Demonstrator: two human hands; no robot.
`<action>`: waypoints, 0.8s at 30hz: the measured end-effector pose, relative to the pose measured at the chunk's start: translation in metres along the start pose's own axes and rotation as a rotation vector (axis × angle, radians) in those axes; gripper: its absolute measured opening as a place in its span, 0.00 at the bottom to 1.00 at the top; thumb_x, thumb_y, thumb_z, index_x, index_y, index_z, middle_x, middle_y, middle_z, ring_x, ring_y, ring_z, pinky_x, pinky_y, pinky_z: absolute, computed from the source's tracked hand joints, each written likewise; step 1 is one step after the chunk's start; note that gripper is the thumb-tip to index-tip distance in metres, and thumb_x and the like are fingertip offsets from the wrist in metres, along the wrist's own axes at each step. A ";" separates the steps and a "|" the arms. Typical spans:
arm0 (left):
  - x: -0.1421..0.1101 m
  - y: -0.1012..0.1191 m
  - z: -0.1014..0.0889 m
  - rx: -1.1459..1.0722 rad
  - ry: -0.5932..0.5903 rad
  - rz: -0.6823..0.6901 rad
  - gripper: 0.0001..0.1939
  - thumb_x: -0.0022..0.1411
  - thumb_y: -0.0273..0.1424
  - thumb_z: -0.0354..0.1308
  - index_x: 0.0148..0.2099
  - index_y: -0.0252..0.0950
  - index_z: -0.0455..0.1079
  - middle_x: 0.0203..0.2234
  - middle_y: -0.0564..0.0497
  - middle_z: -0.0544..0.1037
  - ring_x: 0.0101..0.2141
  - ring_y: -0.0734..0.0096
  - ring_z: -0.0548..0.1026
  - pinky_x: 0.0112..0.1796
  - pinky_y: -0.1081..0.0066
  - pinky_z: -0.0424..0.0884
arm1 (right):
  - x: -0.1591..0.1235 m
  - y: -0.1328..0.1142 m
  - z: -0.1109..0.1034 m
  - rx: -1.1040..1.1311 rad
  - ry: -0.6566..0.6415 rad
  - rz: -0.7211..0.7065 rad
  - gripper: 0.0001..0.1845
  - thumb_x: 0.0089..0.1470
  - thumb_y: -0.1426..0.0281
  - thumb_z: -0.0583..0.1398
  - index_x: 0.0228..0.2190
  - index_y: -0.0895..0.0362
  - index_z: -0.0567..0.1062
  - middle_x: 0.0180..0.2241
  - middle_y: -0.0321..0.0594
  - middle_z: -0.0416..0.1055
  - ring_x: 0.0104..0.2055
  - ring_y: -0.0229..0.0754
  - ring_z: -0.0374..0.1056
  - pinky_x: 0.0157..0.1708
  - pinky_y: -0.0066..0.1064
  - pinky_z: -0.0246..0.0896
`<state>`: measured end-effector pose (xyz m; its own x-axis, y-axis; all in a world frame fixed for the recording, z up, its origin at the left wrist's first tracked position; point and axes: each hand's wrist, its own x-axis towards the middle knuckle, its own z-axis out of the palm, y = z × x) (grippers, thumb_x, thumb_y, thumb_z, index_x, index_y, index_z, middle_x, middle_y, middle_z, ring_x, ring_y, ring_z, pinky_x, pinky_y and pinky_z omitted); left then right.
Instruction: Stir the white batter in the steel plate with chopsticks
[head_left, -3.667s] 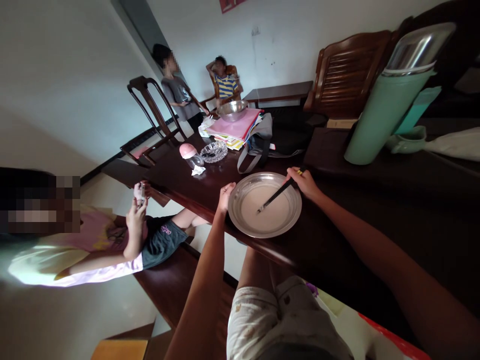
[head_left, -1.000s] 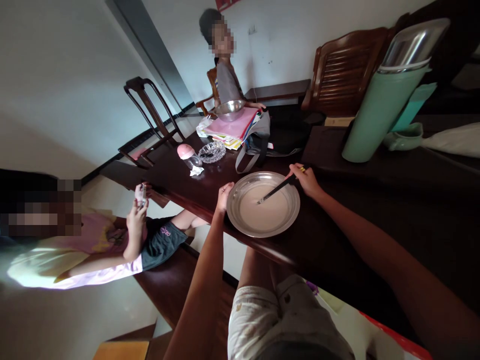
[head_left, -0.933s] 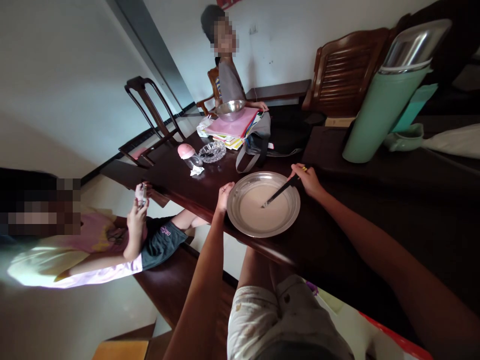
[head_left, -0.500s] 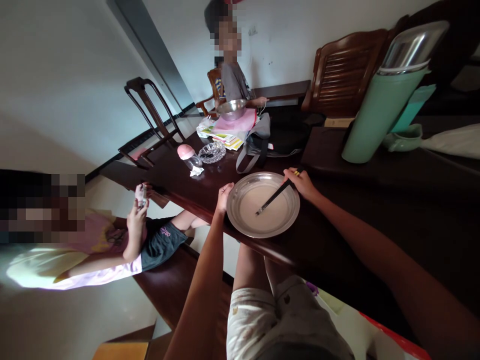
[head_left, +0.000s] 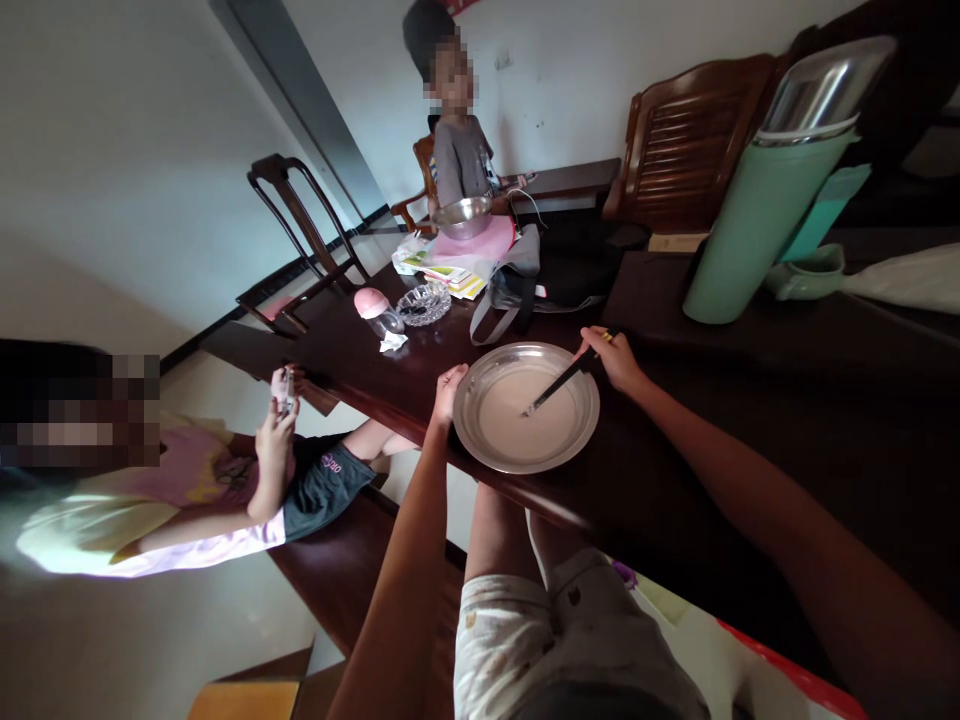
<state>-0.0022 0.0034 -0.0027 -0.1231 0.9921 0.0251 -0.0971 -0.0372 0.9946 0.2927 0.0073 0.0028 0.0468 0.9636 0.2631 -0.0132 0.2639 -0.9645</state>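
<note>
A wide metal bowl (head_left: 469,440) rests near the front edge of the dark table, holding a pale, creamy liquid (head_left: 510,430). My left hand (head_left: 449,392) grips the bowl's left rim, fingers closed on it. Above the right rim, my right hand (head_left: 611,360) is closed around black chopsticks (head_left: 562,381) with yellow bands near the top. Their tips dip into the liquid around the middle of the bowl, slanting down to the left. Whether there are exactly two sticks I cannot tell.
Behind the bowl stand a glass ashtray (head_left: 424,304), a pink-capped bottle (head_left: 379,311), a grey-black bag (head_left: 562,275) and a second metal bowl (head_left: 463,218) on papers. A tall green thermos (head_left: 769,225) is at right. One person (head_left: 461,160) is across the table; another (head_left: 225,470) sits at left.
My right hand has shifted slightly right and up, and the chopstick tips have moved a little right and up through the liquid. The person across the table has moved an arm.
</note>
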 end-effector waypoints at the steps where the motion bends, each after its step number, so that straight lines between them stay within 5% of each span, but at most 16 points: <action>1: 0.000 0.000 0.000 0.001 0.000 0.000 0.24 0.52 0.38 0.69 0.19 0.36 0.57 0.15 0.60 0.57 0.18 0.81 0.54 0.22 0.75 0.53 | 0.000 0.000 0.000 0.001 -0.001 0.002 0.29 0.51 0.42 0.60 0.15 0.52 0.70 0.17 0.38 0.72 0.24 0.42 0.67 0.31 0.36 0.66; 24: 0.001 0.000 0.000 -0.004 -0.011 0.009 0.25 0.49 0.41 0.70 0.19 0.37 0.56 0.14 0.61 0.57 0.19 0.82 0.53 0.22 0.75 0.53 | 0.000 0.001 0.002 0.002 -0.024 -0.009 0.28 0.49 0.42 0.62 0.16 0.53 0.72 0.19 0.38 0.73 0.25 0.42 0.68 0.31 0.36 0.65</action>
<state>-0.0022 0.0045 -0.0029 -0.1129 0.9930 0.0357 -0.1003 -0.0471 0.9938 0.2911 0.0072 0.0016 0.0233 0.9620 0.2721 -0.0146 0.2725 -0.9621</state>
